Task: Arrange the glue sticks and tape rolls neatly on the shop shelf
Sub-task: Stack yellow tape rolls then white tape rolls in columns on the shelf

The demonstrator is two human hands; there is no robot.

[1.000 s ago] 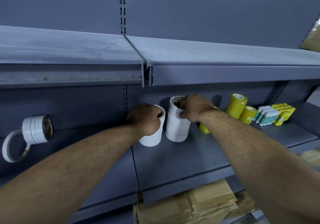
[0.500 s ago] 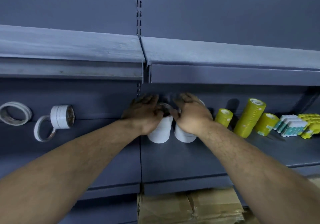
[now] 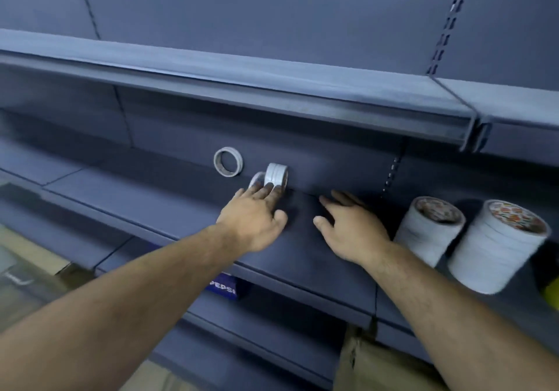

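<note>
We've let go of the white tape and both hands have swung left along the shelf (image 3: pixel 151 206). The left tape stack (image 3: pixel 429 230) and right tape stack (image 3: pixel 499 248) now stand side by side at the frame's right. Our left hand (image 3: pixel 254 218) stretches out, fingers straight, tips meeting a small tape bundle (image 3: pixel 276 175) standing on edge at centre. Our right hand (image 3: pixel 351 227) hovers beside it, fingers spread, gripping nothing. A single roll (image 3: pixel 228 161) leans just beyond, upper left.

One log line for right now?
left hand: open, at small rolls | right hand: open, empty | left stack, right stack: standing, untouched
</note>
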